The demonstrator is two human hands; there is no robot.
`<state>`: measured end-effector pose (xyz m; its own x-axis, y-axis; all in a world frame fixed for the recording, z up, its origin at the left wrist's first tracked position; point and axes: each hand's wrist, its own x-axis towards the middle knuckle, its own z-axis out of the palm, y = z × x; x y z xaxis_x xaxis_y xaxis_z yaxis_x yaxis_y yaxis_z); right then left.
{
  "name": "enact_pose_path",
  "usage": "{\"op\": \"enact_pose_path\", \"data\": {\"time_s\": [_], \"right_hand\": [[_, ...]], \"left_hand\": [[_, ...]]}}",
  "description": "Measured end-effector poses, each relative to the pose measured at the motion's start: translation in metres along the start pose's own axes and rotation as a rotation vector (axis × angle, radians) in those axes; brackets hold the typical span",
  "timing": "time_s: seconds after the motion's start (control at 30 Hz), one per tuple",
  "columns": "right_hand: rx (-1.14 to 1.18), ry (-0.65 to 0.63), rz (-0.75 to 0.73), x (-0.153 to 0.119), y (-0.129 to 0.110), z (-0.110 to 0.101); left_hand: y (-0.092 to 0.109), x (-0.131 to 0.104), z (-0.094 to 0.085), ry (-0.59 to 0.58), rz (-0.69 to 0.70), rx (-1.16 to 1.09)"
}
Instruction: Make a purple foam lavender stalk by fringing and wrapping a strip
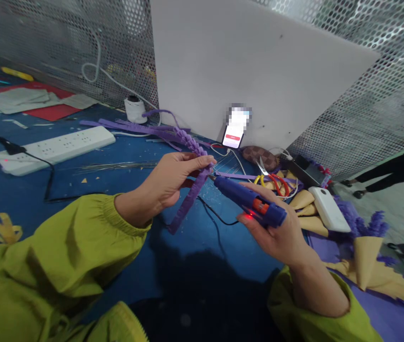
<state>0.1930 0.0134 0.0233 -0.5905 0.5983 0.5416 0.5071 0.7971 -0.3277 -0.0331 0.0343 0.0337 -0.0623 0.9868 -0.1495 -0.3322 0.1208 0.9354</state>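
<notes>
My left hand (pixel 169 183) pinches a purple lavender-like paper or felt flower spike (pixel 189 142) between thumb and fingers. From the pinch a loose purple fringed strip (pixel 189 202) hangs down toward me. My right hand (pixel 276 232) is wrapped round a blue hot glue gun (pixel 237 192) with an orange part and a lit red light. The gun's nozzle tip is close to the strip, just below my left fingertips; whether it touches cannot be made out. The gun's black cord (pixel 216 213) runs behind the strip across the blue table (pixel 194 261).
A white power strip (pixel 59 149) and a thread spool (pixel 135 110) stand left. Thin wires (pixel 123 166) lie mid-table. A phone (pixel 235 128) leans on a white board (pixel 251 61). Scissors (pixel 263 166), a power bank (pixel 329 209) and yellow paper cones (pixel 365 259) lie right.
</notes>
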Motion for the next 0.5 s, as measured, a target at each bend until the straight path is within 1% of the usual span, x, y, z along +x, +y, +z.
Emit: {"op": "enact_pose_path", "data": {"time_s": [0.5], "right_hand": [[0.001,-0.018,-0.021,-0.0004,-0.0036,-0.0006]], "left_hand": [[-0.0018,0.0035,-0.0016,-0.008,0.004,-0.036]]}}
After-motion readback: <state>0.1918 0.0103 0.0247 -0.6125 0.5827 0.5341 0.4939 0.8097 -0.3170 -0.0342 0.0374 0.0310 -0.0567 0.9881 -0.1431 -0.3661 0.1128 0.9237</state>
